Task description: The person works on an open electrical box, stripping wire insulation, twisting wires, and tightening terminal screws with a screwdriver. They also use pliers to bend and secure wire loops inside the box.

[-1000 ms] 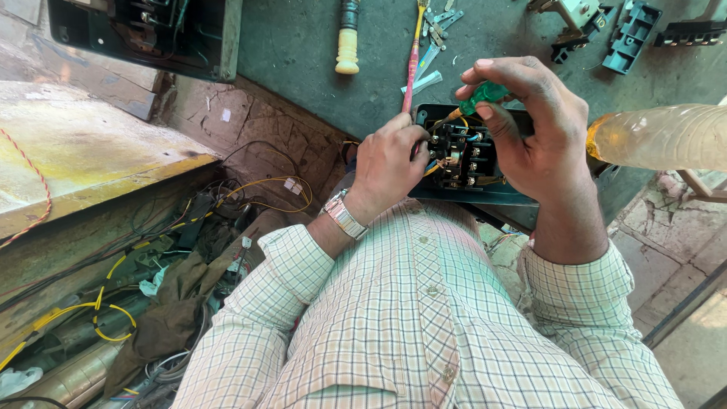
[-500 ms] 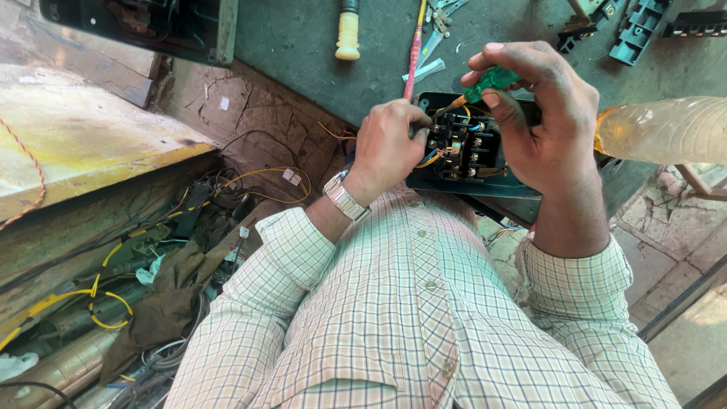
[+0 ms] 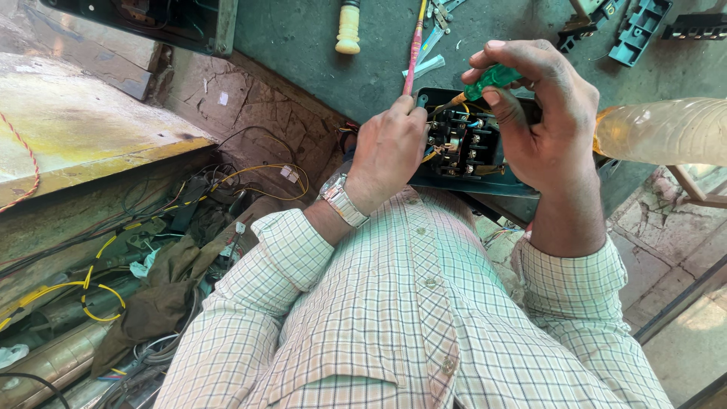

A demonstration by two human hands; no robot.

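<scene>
- Dark plastic formed the open switch box (image 3: pixel 485 178), which sat at the near edge of the grey workbench (image 3: pixel 303 45), right against the person's checked shirt; its terminals and thin wires lay exposed.
- The left hand (image 3: pixel 390 151) was closed at the box's left rim, fingers curled over the wires there, hiding that side of the terminals; what it pinched could not be made out.
- The right hand (image 3: pixel 541 121) arched over the box's right half, thumb and fingers gripping a green-handled screwdriver (image 3: pixel 488 78) whose tip pointed down-left into the terminals.
- A red-and-yellow pencil-like tool (image 3: pixel 414 49) lay just beyond the box, running away from the left hand's knuckles.
- A cream-coloured tool handle (image 3: pixel 348 30) lay farther off, beyond and left of the box.
- Teal plastic parts (image 3: pixel 636 30) lay beyond and right of the box.
- A clear plastic bottle (image 3: pixel 666 132) lay just right of the box, beside the right hand.
- Left of and below the box, yellow wires (image 3: pixel 91 291) and cloth cluttered the floor.
</scene>
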